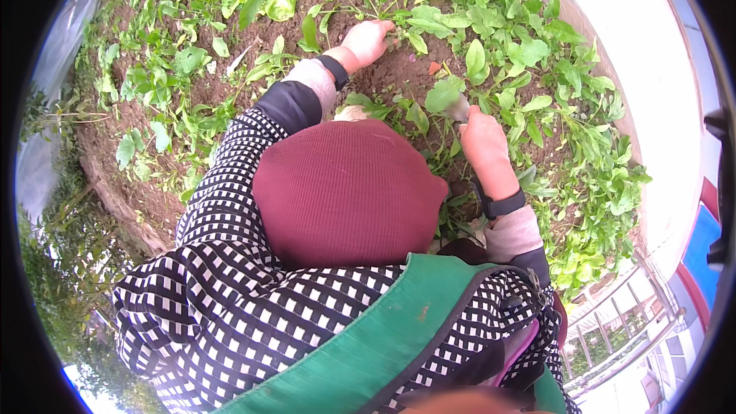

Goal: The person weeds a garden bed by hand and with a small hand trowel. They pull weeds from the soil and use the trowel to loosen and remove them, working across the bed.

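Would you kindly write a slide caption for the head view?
A person's left hand among leafy greens near pale-green lettuce, while the right hand grips a small grey tool.

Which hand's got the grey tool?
The right hand, lower in the picture: a grey tool juts from its grip. The left hand, higher up by leafy plants, shows no tool.
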`<action>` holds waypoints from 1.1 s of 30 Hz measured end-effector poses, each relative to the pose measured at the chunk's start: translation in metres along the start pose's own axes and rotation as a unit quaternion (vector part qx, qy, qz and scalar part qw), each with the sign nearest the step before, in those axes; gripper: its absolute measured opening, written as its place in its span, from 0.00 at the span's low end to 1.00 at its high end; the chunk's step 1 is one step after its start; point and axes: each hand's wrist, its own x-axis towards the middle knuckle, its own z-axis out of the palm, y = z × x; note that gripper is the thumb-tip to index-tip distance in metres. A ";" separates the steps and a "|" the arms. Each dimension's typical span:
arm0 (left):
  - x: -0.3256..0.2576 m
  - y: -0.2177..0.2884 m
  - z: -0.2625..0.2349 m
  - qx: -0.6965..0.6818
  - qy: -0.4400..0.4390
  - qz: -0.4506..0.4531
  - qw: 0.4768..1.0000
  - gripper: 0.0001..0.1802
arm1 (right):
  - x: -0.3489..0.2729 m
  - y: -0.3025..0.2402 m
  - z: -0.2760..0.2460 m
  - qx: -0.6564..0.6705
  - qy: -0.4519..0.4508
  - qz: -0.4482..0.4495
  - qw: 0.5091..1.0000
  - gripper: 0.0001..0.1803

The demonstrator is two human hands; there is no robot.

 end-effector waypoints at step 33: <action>-0.006 0.048 0.009 0.107 -0.112 0.092 0.984 0.15 | -0.007 -0.010 -0.015 0.020 -0.031 0.024 0.999 0.15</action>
